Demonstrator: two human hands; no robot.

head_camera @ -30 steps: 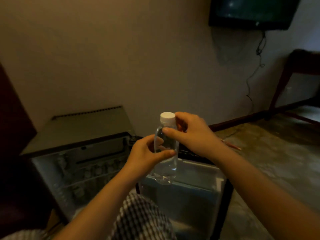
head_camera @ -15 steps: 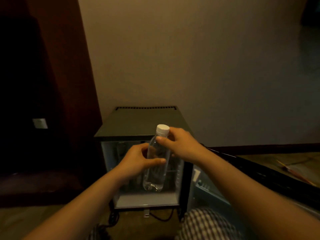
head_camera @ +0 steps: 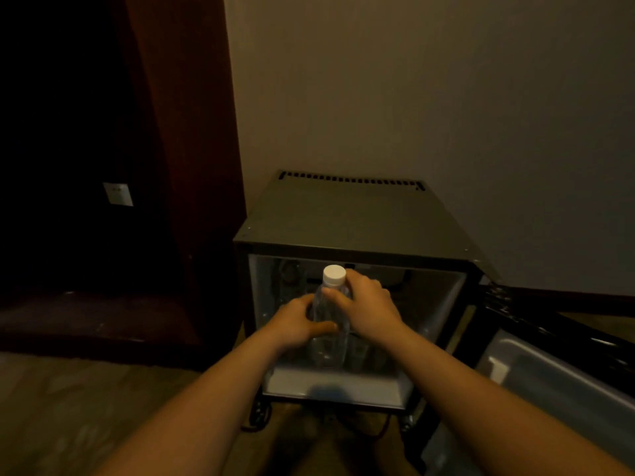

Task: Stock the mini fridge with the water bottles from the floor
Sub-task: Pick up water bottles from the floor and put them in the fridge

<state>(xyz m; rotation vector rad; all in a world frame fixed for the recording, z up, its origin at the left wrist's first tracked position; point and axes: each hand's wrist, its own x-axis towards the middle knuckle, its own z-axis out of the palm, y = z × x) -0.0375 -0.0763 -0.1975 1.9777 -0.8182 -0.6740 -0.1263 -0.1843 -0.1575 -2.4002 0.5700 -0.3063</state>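
A clear water bottle (head_camera: 330, 341) with a white cap stands upright in the mouth of the open mini fridge (head_camera: 350, 218). My left hand (head_camera: 299, 325) grips its body from the left, thumb across the front. My right hand (head_camera: 367, 306) holds its neck and shoulder from the right, just below the cap. The bottle's base is low in the fridge cavity, above the pale floor of the compartment. More bottles show dimly deep inside the fridge, behind my hands.
The fridge door (head_camera: 563, 379) hangs open to the right, its inner shelf facing me. A dark wooden cabinet (head_camera: 171, 166) stands to the left, against the fridge. A cable (head_camera: 261, 419) trails under the fridge. Bare floor (head_camera: 86, 407) lies at the lower left.
My view swung left, from the open door to facing the fridge. Both hands carried the bottle forward and down into the fridge opening, keeping the same hold.
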